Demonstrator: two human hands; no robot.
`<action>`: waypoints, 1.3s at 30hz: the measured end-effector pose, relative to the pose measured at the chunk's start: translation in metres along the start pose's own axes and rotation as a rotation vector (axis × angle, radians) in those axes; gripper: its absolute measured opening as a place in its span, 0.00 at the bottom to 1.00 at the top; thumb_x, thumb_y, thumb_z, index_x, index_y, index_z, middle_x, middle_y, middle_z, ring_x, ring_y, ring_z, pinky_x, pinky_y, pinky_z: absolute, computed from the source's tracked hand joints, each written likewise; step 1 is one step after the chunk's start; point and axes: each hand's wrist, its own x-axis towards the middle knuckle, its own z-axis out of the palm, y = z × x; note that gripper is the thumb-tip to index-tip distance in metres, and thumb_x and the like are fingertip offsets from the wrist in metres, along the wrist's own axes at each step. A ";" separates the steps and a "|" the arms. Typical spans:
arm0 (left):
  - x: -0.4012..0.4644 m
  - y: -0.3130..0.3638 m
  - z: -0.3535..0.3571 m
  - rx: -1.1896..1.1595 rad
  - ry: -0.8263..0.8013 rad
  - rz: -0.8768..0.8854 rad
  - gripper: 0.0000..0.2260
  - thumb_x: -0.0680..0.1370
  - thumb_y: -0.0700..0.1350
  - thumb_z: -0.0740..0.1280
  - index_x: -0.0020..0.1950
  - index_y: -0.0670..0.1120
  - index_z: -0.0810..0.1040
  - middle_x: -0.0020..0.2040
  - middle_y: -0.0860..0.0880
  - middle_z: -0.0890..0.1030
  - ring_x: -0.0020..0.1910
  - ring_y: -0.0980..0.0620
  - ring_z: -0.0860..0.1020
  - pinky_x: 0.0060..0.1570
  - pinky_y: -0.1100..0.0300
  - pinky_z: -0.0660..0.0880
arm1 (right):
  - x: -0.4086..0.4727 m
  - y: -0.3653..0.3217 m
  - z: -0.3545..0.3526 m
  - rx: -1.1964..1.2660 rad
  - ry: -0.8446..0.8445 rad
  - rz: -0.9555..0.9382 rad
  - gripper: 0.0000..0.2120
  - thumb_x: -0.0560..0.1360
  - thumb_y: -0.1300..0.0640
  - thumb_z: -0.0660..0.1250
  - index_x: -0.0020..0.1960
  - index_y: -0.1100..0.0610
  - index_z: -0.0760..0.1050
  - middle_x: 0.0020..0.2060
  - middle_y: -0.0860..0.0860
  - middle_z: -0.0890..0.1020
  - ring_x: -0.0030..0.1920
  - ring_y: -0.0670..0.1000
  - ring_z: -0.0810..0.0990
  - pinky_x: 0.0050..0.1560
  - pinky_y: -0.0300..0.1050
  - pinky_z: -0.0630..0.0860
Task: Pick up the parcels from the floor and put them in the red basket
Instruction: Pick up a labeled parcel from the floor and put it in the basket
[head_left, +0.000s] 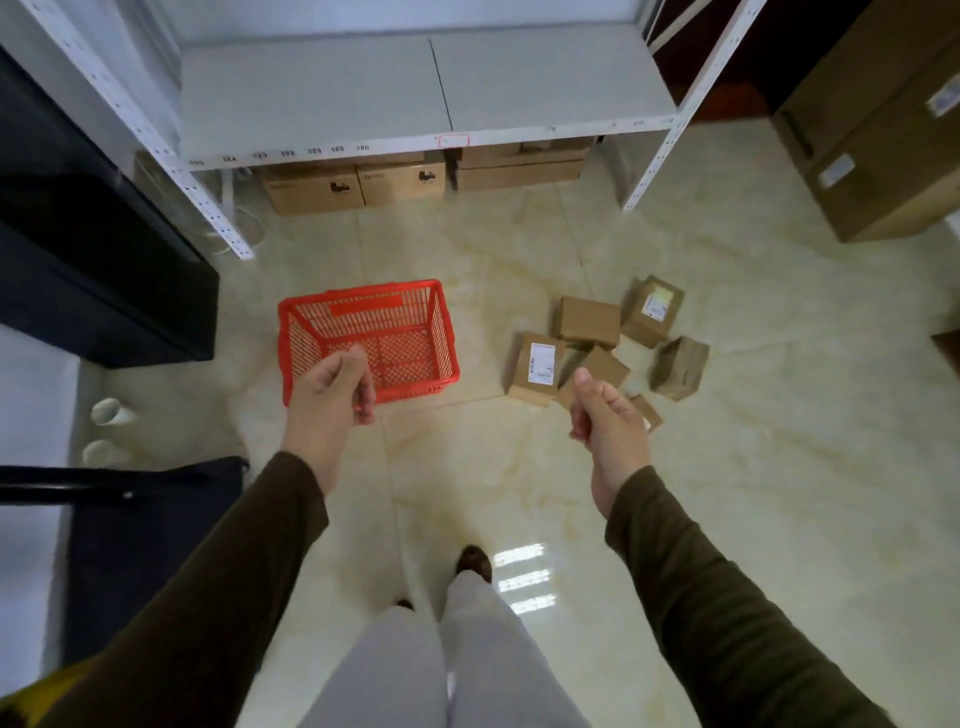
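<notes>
Red plastic mesh forms the basket (369, 340), which stands on the glossy tiled floor (753, 493) to the left of centre; no parcel is visible inside it. The parcels (589, 322) lie in a loose cluster on the floor to the right of the basket, apart from it. At least six small cardboard boxes are visible; several touch or overlap, and two show white labels.

Step in hand, as judged: approach and first pick. Recommended procedure:
- Take an outer parcel of the cluster first, such as the labelled box (537, 366) nearest the basket.
- Grip each box across two opposite faces.
- Lower it into the basket rather than dropping it, placing it flat so the remaining boxes fit.

Hand state:
- Left hand (332, 389) is raised in front of the near rim of the basket, fingers loosely curled, holding nothing.
- Right hand (608, 415) is raised in front of the near parcels, thumb up, fingers loosely curled, holding nothing.
</notes>
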 end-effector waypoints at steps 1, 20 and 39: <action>0.012 -0.003 0.008 0.015 0.005 -0.028 0.19 0.85 0.51 0.61 0.35 0.50 0.73 0.32 0.50 0.74 0.29 0.55 0.73 0.40 0.55 0.74 | 0.015 0.003 0.001 -0.010 0.020 0.041 0.21 0.81 0.49 0.66 0.31 0.51 0.68 0.27 0.47 0.67 0.31 0.47 0.65 0.38 0.44 0.67; 0.274 -0.114 0.174 0.222 -0.269 -0.453 0.10 0.85 0.43 0.60 0.49 0.40 0.76 0.41 0.42 0.78 0.39 0.47 0.76 0.41 0.55 0.74 | 0.315 0.121 0.003 -0.063 0.205 0.574 0.18 0.81 0.43 0.62 0.48 0.57 0.79 0.44 0.54 0.81 0.42 0.52 0.78 0.40 0.45 0.76; 0.501 -0.355 0.334 0.358 -0.431 -0.556 0.26 0.86 0.54 0.57 0.83 0.51 0.57 0.83 0.50 0.60 0.80 0.48 0.62 0.71 0.54 0.62 | 0.592 0.323 0.000 -0.344 0.055 0.648 0.10 0.85 0.54 0.54 0.59 0.57 0.71 0.56 0.52 0.75 0.58 0.52 0.73 0.67 0.51 0.68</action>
